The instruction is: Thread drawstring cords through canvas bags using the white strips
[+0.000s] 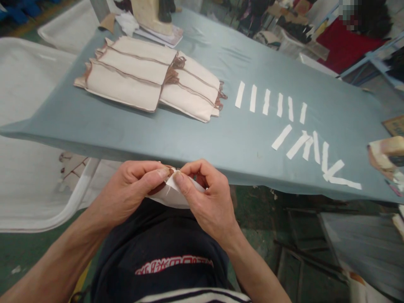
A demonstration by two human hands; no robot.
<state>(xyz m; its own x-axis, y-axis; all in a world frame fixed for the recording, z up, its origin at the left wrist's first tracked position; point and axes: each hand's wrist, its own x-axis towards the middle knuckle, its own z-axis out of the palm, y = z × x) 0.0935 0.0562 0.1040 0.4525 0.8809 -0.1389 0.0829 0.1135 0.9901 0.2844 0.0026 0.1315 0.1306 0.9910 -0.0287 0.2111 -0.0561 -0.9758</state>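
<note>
Close to the table's near edge, my left hand [135, 185] pinches the brown-edged part of a pale fabric piece [172, 198]. My right hand [208, 189] holds a small white strip [173, 183] between thumb and fingers against the same edge. The fingertips of both hands almost meet, and the fabric hangs below them over my dark apron. Beyond them, stacks of cream pieces with brown edging [126, 71] lie overlapping on the blue-green table [240, 143]. Several white strips [267, 102] are spread out on the right half of the table.
White plastic bins [59, 223] stand left of the table, one with more brown-edged pieces inside. A tape dispenser [386, 153] sits at the right end. Papers [170, 38] and a cream-coloured object are at the back. A metal frame [299, 261] stands at lower right.
</note>
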